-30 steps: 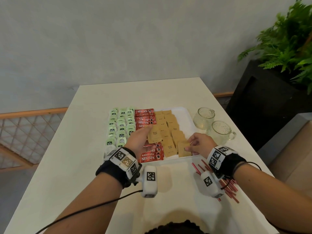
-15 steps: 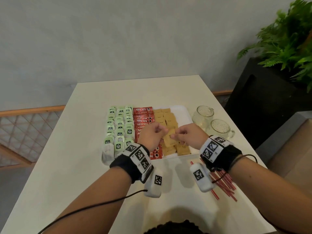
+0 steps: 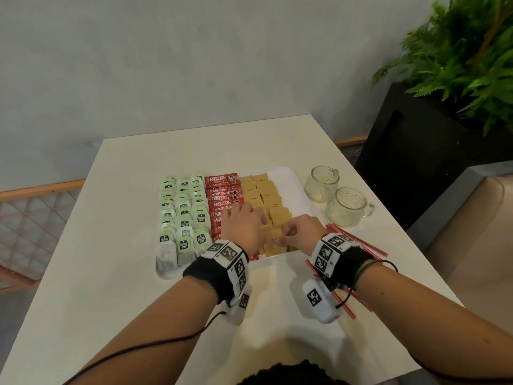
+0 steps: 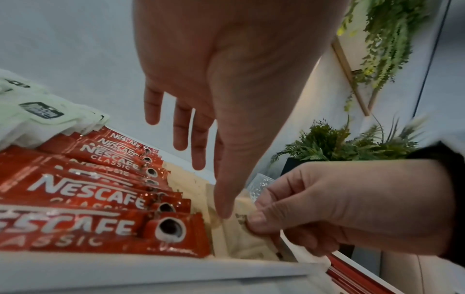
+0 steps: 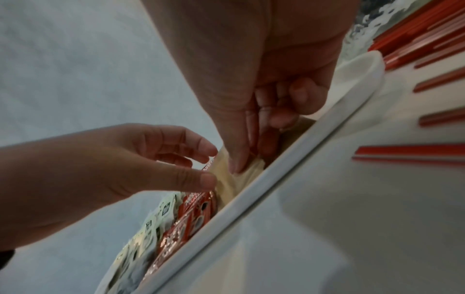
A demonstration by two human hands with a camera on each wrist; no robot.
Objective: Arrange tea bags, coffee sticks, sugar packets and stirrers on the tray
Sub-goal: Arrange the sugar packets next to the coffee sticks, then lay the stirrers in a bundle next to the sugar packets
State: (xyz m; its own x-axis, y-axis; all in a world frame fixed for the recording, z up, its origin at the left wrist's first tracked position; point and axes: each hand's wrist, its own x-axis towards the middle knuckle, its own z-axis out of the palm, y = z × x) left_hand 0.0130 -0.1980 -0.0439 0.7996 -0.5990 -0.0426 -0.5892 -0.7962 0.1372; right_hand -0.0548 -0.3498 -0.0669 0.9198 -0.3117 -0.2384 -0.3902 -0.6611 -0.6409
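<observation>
Both hands work at the near end of the sugar packets (image 3: pixel 273 209), centre of the head view: right hand (image 3: pixel 301 232) pinches one tan packet (image 4: pixel 247 236), left hand (image 3: pixel 244 226) loose-fingered, thumb touching it. Likely seating it in its row on the tray (image 3: pixel 298 187). Next, probably, the red stirrers (image 3: pixel 358 243) lying on the counter (image 3: pixel 133 287) at right.

Coffee sticks (image 4: pixel 83 201) read "NESCAFE CLASSIC"
</observation>
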